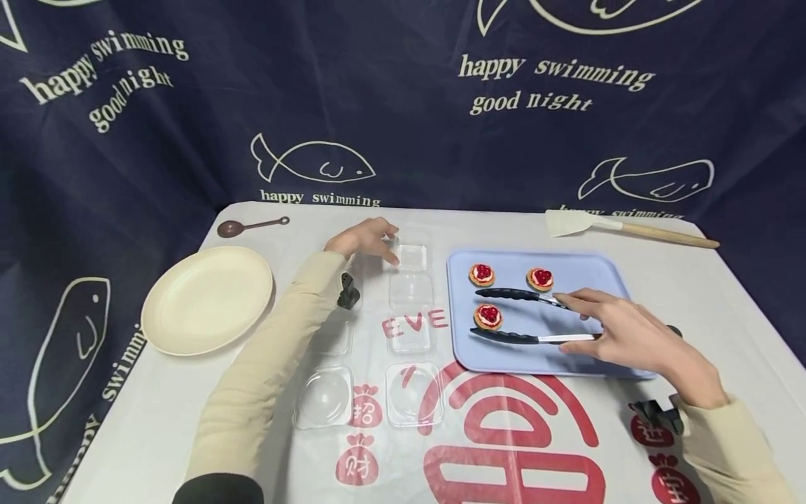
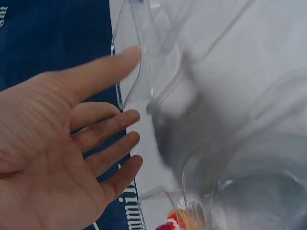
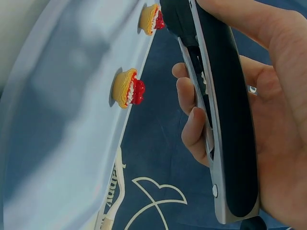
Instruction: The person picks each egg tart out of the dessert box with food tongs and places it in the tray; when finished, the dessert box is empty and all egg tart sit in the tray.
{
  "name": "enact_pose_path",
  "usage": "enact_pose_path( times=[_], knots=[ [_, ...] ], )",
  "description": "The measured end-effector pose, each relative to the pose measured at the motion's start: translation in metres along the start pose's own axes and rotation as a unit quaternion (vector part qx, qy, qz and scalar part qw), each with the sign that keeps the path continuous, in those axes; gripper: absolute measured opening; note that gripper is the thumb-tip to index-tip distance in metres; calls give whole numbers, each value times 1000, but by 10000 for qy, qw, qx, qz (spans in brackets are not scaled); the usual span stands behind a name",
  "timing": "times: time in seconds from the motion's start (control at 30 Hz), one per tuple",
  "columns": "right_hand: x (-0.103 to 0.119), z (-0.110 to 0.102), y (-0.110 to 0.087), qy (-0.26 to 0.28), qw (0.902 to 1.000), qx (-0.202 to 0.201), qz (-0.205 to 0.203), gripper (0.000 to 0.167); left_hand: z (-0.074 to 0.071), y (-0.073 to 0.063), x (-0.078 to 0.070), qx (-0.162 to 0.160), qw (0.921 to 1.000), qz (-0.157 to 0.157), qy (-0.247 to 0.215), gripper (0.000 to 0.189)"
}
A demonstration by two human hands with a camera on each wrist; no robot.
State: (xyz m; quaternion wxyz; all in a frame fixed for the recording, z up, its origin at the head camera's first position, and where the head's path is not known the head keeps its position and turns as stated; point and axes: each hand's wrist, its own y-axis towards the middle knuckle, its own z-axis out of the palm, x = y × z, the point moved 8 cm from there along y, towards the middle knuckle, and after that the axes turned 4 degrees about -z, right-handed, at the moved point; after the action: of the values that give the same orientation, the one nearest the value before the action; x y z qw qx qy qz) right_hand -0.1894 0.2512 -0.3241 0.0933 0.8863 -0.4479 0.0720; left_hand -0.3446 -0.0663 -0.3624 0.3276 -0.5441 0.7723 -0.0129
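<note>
My right hand (image 1: 630,332) grips metal tongs (image 3: 230,120) with black handles and black tips. Their arms stand spread over a light blue tray (image 1: 535,357); the near front tart (image 1: 488,317) appears between the tips, and I cannot tell whether they touch it. Two more small red-topped tarts (image 1: 482,274) (image 1: 540,278) sit farther back on the tray. Fingers extended and apart, my left hand (image 1: 363,239) is beside the rearmost cup of a clear plastic container (image 1: 411,290). The left wrist view shows its thumb by a clear rim (image 2: 118,91); contact cannot be made out.
More clear cups (image 1: 324,397) stand partly behind the left sleeve. A cream plate (image 1: 208,301) lies at left, with a brown spoon (image 1: 233,229) behind it. At the back right is a spatula (image 1: 569,222) with a wooden handle. Dark cloth hangs behind the table.
</note>
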Motion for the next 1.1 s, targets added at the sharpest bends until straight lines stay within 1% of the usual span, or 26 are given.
enact_pose_path(
  times=[0.13,0.23,0.3,0.43,0.53,0.67,0.73,0.83,0.9,0.97,1.1],
  knots=[
    [0,2,-3,42,10000,6,47,76,-4,-6,6,-59,9984,374,-414,72],
    [0,2,-5,57,10000,-22,51,77,-11,-15,15,-181,9959,521,-715,68],
    [0,1,-6,53,10000,-63,45,79,-16,-20,26,-251,9953,456,-822,67],
    [1,-1,-7,6,9999,-136,6,82,-24,-32,53,-284,9960,117,-835,65],
    [3,-1,-6,-13,9998,-191,-60,83,-28,-41,72,-284,9974,-58,-654,63],
    [8,-2,-2,18,9993,-286,-236,84,-31,-52,93,-217,9986,-220,-420,62],
    [11,-2,1,60,9989,-314,-333,84,-29,-57,101,-123,9982,-371,-444,63],
    [15,-2,6,151,9988,-264,-389,84,-26,-63,110,-61,9971,-550,-514,67],
    [18,-1,10,190,9991,-182,-345,85,-25,-65,113,-108,9961,-634,-603,69],
    [21,0,15,247,9992,-78,-297,86,-25,-66,115,-206,9960,-609,-620,70],
    [31,4,27,373,9988,75,-303,87,-27,-68,114,-408,9965,-431,-587,70]
  ],
)
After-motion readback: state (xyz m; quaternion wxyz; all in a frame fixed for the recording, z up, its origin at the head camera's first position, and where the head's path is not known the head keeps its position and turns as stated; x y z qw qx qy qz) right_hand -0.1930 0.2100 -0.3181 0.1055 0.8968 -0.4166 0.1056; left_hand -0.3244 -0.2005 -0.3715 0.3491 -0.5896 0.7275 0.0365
